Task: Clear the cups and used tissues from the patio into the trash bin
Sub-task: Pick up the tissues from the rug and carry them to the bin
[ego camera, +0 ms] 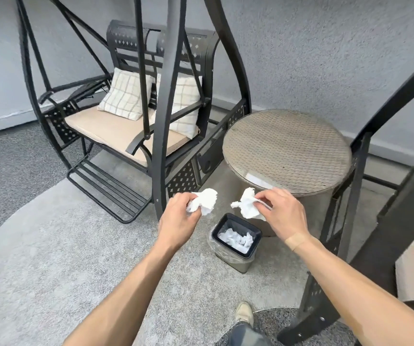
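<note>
Grey carpet (51, 258) and a grey textured wall (325, 46) bound the patio. Left hand (178, 221): grip clamped on a crumpled white tissue (204, 202), pinched between thumb and fingers. Right hand (284, 213): grip clamped on a second crumpled tissue (247, 204), which hangs from the fingertips. Both tissues are held apart from each other, in the air. Below and between the two grips stands the trash bin (244, 264) on the carpet, lined with a clear bag; white tissues (235, 239) already lie inside it. Just beyond the right grip stands the round wicker desk (285, 148), its top bare. Beyond the left grip stands a black metal swing bench (116, 131) carrying two checked pillows (126, 94).
</note>
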Demonstrator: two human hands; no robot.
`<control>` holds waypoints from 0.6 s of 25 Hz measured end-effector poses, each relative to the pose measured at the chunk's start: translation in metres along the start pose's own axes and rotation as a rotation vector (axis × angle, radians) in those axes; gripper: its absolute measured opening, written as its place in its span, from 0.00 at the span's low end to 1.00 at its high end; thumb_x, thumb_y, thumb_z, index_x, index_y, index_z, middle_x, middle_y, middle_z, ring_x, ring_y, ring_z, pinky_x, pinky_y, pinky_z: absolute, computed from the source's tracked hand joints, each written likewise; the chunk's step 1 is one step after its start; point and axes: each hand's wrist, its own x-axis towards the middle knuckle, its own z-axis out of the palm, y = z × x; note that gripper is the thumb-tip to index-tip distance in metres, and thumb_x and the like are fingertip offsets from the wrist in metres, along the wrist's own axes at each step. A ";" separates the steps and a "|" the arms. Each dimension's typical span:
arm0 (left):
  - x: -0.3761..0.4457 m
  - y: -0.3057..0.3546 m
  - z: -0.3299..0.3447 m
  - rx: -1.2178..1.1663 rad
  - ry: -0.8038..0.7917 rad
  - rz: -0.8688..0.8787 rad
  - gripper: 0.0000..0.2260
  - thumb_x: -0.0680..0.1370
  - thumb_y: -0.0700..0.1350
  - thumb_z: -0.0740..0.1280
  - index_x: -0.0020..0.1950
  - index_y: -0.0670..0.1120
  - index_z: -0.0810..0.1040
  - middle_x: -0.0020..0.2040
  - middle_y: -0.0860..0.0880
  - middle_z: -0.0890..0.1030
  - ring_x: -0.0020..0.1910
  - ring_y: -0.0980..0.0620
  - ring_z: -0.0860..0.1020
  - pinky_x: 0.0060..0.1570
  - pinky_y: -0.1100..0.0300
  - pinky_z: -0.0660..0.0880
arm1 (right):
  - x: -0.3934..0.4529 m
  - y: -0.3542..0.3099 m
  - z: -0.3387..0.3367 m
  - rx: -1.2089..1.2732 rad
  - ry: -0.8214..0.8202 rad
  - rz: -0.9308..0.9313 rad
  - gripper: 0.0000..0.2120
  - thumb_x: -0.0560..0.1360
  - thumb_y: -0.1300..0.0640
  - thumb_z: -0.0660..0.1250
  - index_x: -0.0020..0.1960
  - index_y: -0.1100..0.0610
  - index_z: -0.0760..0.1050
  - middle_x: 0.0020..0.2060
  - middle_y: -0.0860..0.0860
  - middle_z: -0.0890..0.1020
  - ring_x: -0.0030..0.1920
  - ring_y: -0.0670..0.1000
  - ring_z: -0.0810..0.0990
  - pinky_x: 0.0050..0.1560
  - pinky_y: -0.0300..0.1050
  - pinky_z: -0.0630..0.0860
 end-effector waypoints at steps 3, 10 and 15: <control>0.050 -0.002 0.019 0.040 -0.069 -0.015 0.08 0.76 0.48 0.67 0.51 0.59 0.73 0.49 0.59 0.75 0.48 0.59 0.72 0.42 0.59 0.70 | 0.035 0.020 0.020 0.021 -0.028 0.038 0.05 0.71 0.51 0.72 0.47 0.47 0.80 0.43 0.43 0.82 0.46 0.48 0.77 0.41 0.44 0.73; 0.146 -0.017 0.064 0.063 -0.200 0.037 0.07 0.75 0.48 0.67 0.51 0.57 0.73 0.50 0.58 0.76 0.47 0.58 0.72 0.40 0.61 0.68 | 0.086 0.057 0.058 0.001 -0.077 0.197 0.05 0.71 0.49 0.72 0.48 0.45 0.81 0.43 0.41 0.82 0.47 0.46 0.77 0.41 0.40 0.70; 0.194 -0.049 0.113 0.030 -0.365 0.094 0.09 0.76 0.47 0.68 0.55 0.52 0.76 0.54 0.53 0.78 0.51 0.54 0.75 0.51 0.54 0.74 | 0.090 0.071 0.102 -0.044 -0.038 0.316 0.07 0.72 0.50 0.71 0.50 0.49 0.81 0.43 0.45 0.83 0.46 0.48 0.79 0.45 0.45 0.75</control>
